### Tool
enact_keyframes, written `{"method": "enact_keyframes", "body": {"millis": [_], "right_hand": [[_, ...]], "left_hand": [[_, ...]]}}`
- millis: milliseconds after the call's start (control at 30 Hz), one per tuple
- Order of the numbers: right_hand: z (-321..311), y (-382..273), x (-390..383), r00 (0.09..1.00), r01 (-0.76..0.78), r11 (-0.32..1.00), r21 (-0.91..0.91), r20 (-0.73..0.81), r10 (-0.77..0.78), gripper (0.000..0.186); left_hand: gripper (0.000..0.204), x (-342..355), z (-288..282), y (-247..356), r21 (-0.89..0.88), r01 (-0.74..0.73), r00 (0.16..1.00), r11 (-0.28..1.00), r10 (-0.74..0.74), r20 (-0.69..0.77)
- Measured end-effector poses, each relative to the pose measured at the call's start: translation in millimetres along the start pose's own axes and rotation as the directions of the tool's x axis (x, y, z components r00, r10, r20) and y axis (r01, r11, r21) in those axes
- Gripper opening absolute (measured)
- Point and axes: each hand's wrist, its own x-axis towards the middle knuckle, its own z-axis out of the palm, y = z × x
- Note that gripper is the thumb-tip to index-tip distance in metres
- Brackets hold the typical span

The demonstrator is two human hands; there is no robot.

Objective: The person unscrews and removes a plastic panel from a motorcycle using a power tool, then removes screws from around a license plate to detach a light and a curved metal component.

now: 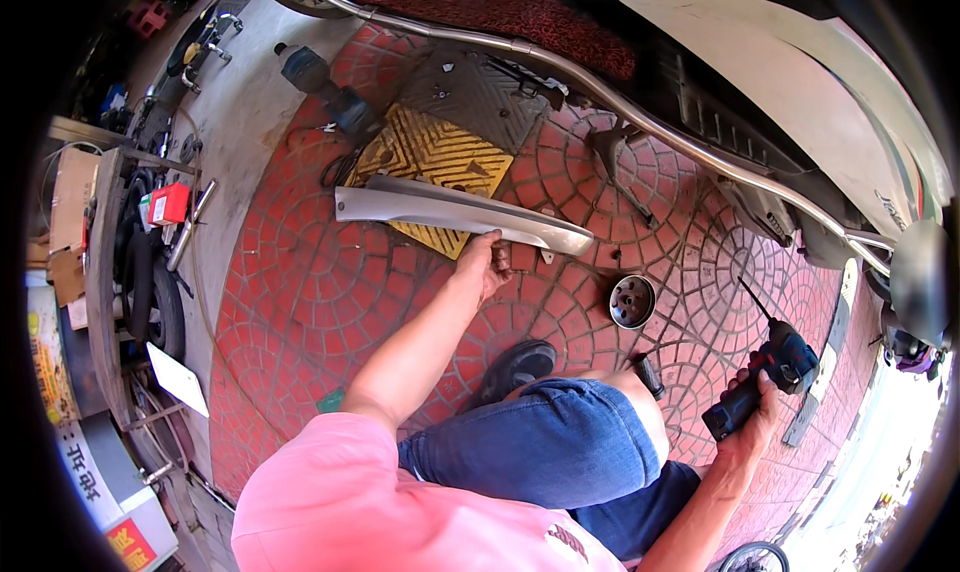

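My left hand [485,267] grips the lower edge of a long silver panel [440,214], which lies across a yellow ridged mat [415,132] on red paving. In my right hand [752,402] is a dark cordless drill [780,357] with a long thin bit pointing up and left. Between my hands, a round metal part with holes [631,301] lies on the paving, and a small black item [648,375] is beside my knee. Above the mat is a bulky dark power tool [325,90].
A white scooter [800,92] with a steel tube rail [650,122] spans the upper right. A bent dark bracket [610,157] lies below it. A grey plate [470,102] adjoins the mat. A cluttered rack [110,292] with a red box [168,205] stands at the left.
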Motion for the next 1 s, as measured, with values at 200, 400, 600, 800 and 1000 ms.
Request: {"method": "enact_keyframes", "body": {"millis": [200,400,600,800,1000], "right_hand": [[7.7,-1.7,11.2,0.995,-0.039,0.992,0.122,0.096,0.027,0.036],[2.4,-1.6,15.8,0.972,-0.191,0.951,0.244,0.182,0.148,0.035],[-9.5,-11.6,11.9,0.943,-0.237,0.933,0.269,0.295,0.154,0.035],[-31.3,-17.1,5.6,0.903,0.032,0.973,0.227,0.410,-0.125,0.052],[-24.8,-18.0,-4.0,0.890,0.162,0.981,0.110,0.413,-0.193,0.048]], "left_hand": [[0.014,-27.9,-21.8,-16.6,-0.071,-0.173,0.984,0.982,0.169,-0.062],[0.018,-68.6,0.2,-25.6,-0.044,-0.159,0.987,0.986,0.158,-0.021],[0.026,-101.1,68.3,-10.0,0.211,-0.215,0.944,0.954,0.147,0.296],[0.023,-140.1,181.1,-7.9,0.306,-0.215,0.877,0.928,0.045,0.478],[0.026,-152.4,255.3,-19.1,0.344,-0.176,0.816,0.922,-0.059,0.575]]}}
